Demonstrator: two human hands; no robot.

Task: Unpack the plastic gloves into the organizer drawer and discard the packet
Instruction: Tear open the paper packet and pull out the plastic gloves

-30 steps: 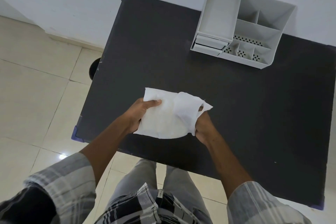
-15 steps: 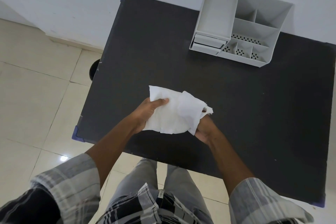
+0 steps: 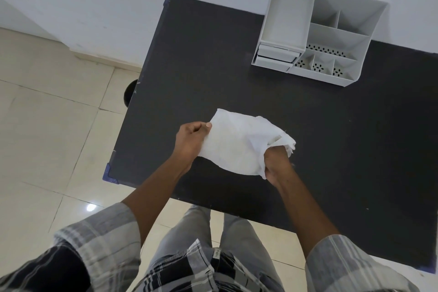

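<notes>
A white, crinkled glove packet (image 3: 237, 144) is held above the black table (image 3: 213, 59), between both hands. My left hand (image 3: 192, 141) pinches its left edge with thumb and curled fingers. My right hand (image 3: 277, 161) grips the bunched right end, where a torn flap sticks up; most of its fingers are hidden under the plastic. The white organizer (image 3: 317, 31) stands at the table's far right by the wall, with two small drawers (image 3: 276, 57) pushed in at its front left.
The table's left edge has blue corner guards (image 3: 110, 174). A dark round bin (image 3: 130, 95) sits on the tiled floor, partly under that edge. A white wall runs behind the table. My legs stand at the near edge.
My left hand has slid from flat on the packet's face to pinching its left edge. The packet has lifted and stretched wider between the hands.
</notes>
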